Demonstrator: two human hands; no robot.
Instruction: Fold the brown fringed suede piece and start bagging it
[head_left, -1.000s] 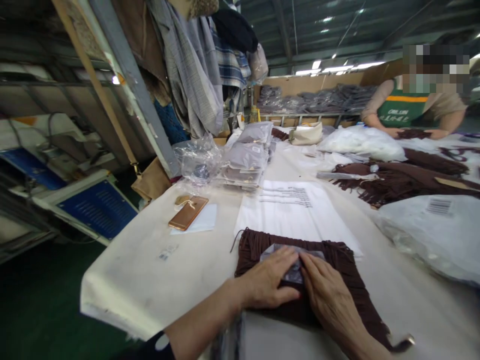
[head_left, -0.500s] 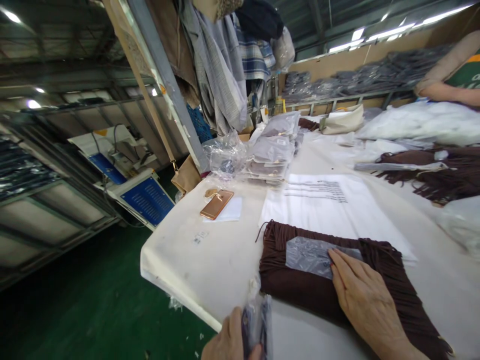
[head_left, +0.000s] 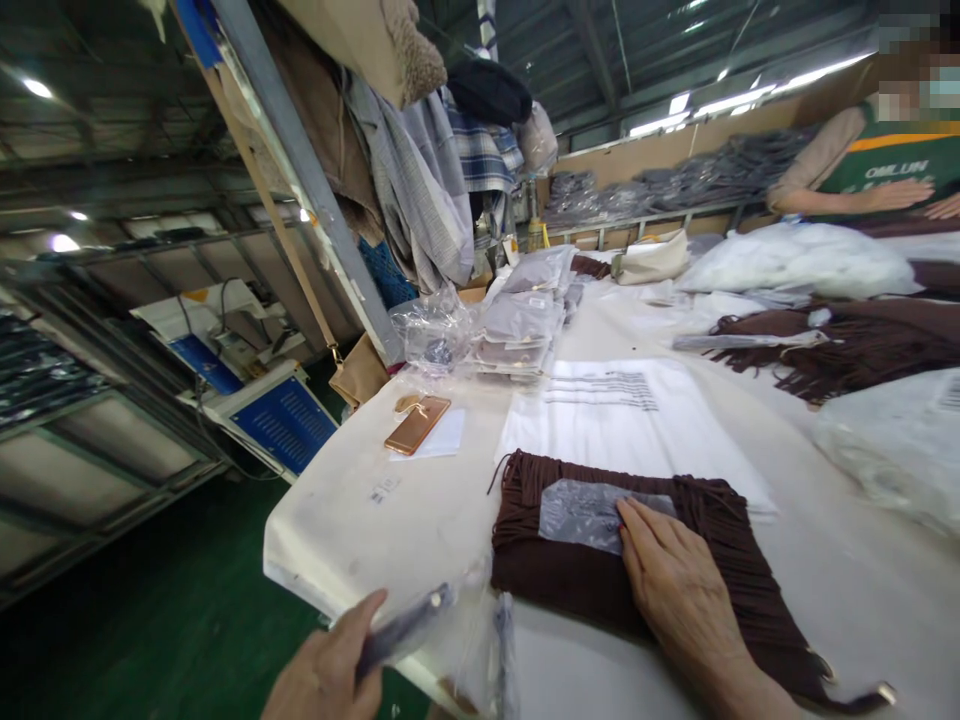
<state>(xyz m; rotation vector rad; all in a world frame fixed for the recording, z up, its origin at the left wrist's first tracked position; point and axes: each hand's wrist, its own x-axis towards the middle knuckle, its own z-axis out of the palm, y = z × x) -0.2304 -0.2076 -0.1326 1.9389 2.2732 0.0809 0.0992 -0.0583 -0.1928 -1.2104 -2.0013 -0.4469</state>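
A folded brown fringed garment [head_left: 637, 560] lies flat on the white surface [head_left: 420, 500], near its front edge, with a small grey plastic packet [head_left: 581, 512] resting on top of it. The right hand [head_left: 675, 590] lies palm down on the garment, fingers stretched flat, their tips touching the packet's right edge; it grips nothing. The left hand [head_left: 330, 670] is low at the front edge of the surface, fingers curled around a clear plastic bag [head_left: 420, 630] with something dark inside. Just behind the garment lies a white printed bag [head_left: 622, 420]. To the left of that, a gold phone [head_left: 417, 424] sits on a white sheet. Further back stands a stack of packed grey bags [head_left: 525, 320], and to the right more brown fringed pieces [head_left: 840, 345] lie spread out. At the far right a co-worker's hands [head_left: 911, 195] reach over the surface.
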